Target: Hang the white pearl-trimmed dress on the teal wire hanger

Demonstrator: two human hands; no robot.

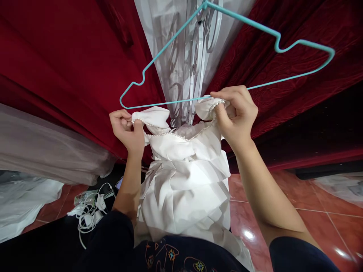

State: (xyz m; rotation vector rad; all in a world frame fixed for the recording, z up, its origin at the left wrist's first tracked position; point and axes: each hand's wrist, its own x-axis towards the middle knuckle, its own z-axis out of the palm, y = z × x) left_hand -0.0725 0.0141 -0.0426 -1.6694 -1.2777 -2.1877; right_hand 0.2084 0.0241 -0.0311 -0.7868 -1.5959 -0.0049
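A white dress (184, 181) with a pearl-like beaded neckline hangs down in front of me, its layered folds reaching my lap. My left hand (126, 130) pinches its left shoulder strap at the beaded edge. At the other strap, my right hand (236, 113) grips the white fabric between thumb and fingers, close to the hanger's lower bar. Above both hands is a light blue hanger (170, 102), its bar passing just over the straps. Whether the right fingers also touch the bar is unclear.
Red curtains (70, 64) hang on both sides, with white drapery and pale metal scrollwork (198, 56) between them. A tangle of white cables (89, 215) lies at the lower left beside a phone (119, 183). Reddish floor tiles (306, 196) show at the right.
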